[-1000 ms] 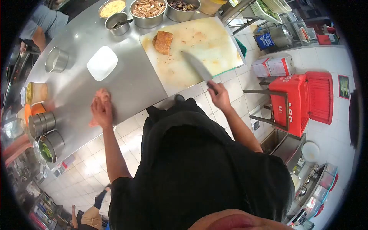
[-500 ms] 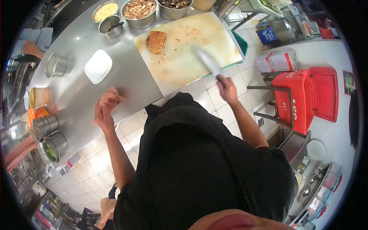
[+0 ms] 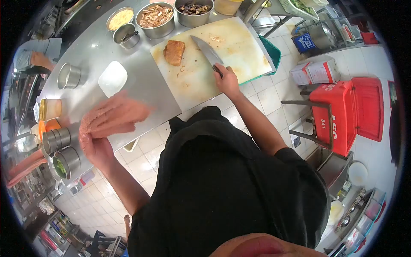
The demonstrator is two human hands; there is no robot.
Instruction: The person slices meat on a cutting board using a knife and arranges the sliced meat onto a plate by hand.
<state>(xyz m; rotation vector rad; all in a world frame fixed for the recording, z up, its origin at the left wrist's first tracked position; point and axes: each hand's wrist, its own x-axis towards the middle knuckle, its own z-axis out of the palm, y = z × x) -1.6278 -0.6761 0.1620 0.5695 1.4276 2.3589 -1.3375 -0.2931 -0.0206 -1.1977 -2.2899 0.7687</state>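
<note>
My left hand point(image 3: 97, 150) grips a pink cloth point(image 3: 117, 113) that spreads out over the steel counter, blurred by motion at its right end. In my right hand point(image 3: 227, 80) is the dark handle of a kitchen knife point(image 3: 206, 51), its broad blade above or on the white cutting board point(image 3: 239, 51); I cannot tell if they touch. A browned slab of cooked meat point(image 3: 174, 53) lies at the board's left side, left of the blade. Crumbs are scattered about the board. A white square dish point(image 3: 113, 79) stands just beyond the cloth.
Metal bowls of sliced food point(image 3: 155, 20) and dark pieces point(image 3: 195, 13) line the counter's back. Several tubs and pots point(image 3: 56, 140) stand at left. Another person's arm point(image 3: 41, 60) shows at far left. A red cooler point(image 3: 336, 115) is on the right.
The cloth was bunched in my left hand and now hangs spread out, the hand having moved left and down. My right hand has brought the knife leftward and up over the board.
</note>
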